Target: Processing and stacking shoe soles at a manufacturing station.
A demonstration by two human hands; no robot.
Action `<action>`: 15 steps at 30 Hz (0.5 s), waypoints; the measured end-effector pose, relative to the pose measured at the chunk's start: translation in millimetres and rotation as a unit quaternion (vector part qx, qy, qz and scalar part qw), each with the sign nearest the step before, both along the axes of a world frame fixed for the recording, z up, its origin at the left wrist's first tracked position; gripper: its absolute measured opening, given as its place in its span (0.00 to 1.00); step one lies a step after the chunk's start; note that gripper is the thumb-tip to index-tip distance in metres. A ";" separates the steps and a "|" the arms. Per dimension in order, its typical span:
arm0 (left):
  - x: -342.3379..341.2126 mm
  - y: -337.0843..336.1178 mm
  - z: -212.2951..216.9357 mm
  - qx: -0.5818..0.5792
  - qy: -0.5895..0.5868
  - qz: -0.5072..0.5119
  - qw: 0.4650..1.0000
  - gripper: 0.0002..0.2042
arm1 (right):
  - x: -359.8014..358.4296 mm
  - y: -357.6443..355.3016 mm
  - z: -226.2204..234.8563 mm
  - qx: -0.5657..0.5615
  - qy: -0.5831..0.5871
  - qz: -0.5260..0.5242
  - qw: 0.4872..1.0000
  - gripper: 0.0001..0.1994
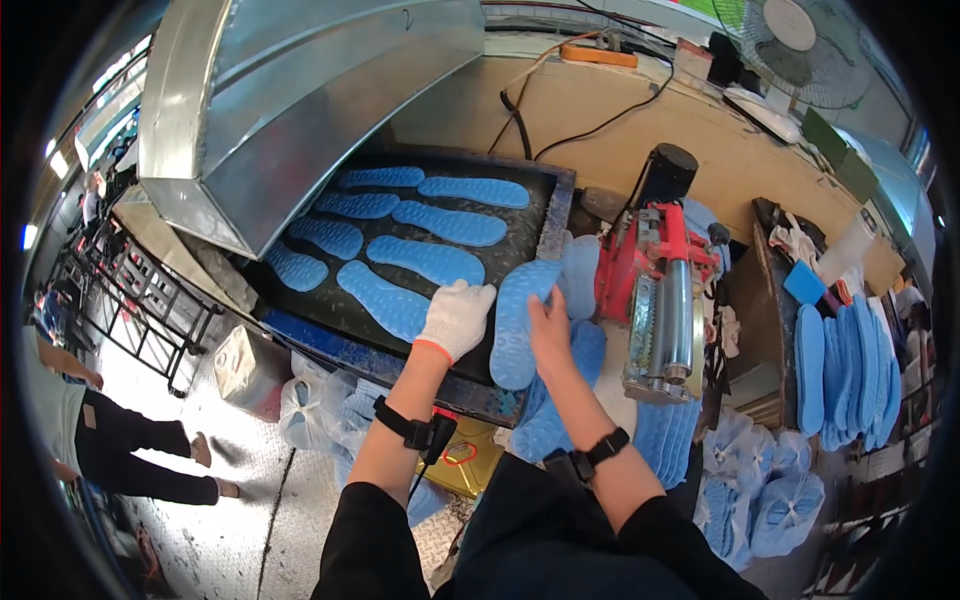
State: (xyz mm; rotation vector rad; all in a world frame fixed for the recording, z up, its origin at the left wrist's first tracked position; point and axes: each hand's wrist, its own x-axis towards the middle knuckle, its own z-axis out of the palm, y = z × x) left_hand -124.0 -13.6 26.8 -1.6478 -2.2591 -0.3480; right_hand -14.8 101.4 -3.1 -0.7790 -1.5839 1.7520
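Black sleeves (375, 545) lie nearest, with dark wrist straps (405, 428) around the forearms ahead of them. The right hand (548, 335), bare, is closed on a blue insole (513, 325), pinching its right edge between thumb and fingers. Just left of it, the left hand (457, 318), white-gloved, has partly curled fingers; whether it grips anything cannot be told. Beyond and left of that glove, more insoles (425, 258) lie flat on a worktop (340, 350). Right of the bare hand stands a red machine (622, 270) with rollers.

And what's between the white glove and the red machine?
In the head view: the blue insole held by the right hand, then more blue insoles.
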 end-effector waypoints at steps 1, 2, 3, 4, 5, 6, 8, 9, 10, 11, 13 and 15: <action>-1.1 -5.3 1.6 0.029 0.015 0.001 0.999 0.06 | -8.1 -1.4 3.7 -0.030 0.018 0.015 0.999 0.26; -1.9 -12.4 3.0 0.059 0.029 0.003 0.998 0.04 | -15.7 -4.2 7.2 -0.060 0.036 0.031 0.997 0.26; 0.4 -13.2 7.7 0.063 -0.006 0.009 0.998 0.06 | -25.4 3.4 1.4 -0.059 0.036 0.024 0.997 0.26; 5.8 -8.3 11.9 0.067 -0.008 -0.004 0.998 0.06 | -35.7 20.9 -13.5 -0.038 0.015 0.000 0.999 0.26; 10.6 -12.0 13.7 0.105 -0.073 0.027 0.991 0.08 | -43.4 29.3 -23.4 -0.022 -0.006 -0.017 1.000 0.27; 14.8 -22.0 15.5 0.141 -0.136 0.063 0.979 0.10 | -47.4 28.5 -24.7 -0.025 -0.007 -0.019 0.999 0.27; 28.7 -32.0 15.9 0.120 -0.188 0.099 0.970 0.11 | -47.9 35.1 -24.9 0.010 -0.113 -0.021 0.993 0.28; 37.0 -46.0 17.7 0.140 -0.210 0.110 0.961 0.11 | -48.0 26.3 -16.5 0.005 -0.112 -0.014 0.994 0.28; 45.2 -54.4 18.1 0.161 -0.237 0.116 0.951 0.11 | -43.8 21.5 -8.3 0.005 -0.116 0.028 0.993 0.28; 52.9 -60.5 20.2 0.143 -0.256 0.130 0.947 0.12 | -38.9 16.0 -0.7 0.005 -0.120 0.069 0.990 0.29; 71.3 -55.0 18.1 0.184 -0.259 0.112 0.942 0.11 | -31.8 24.6 -8.5 0.111 -0.143 0.049 0.982 0.28; 89.0 -61.3 19.7 0.225 -0.288 0.123 0.923 0.12 | -19.9 6.4 -10.9 0.276 -0.129 -0.029 0.952 0.27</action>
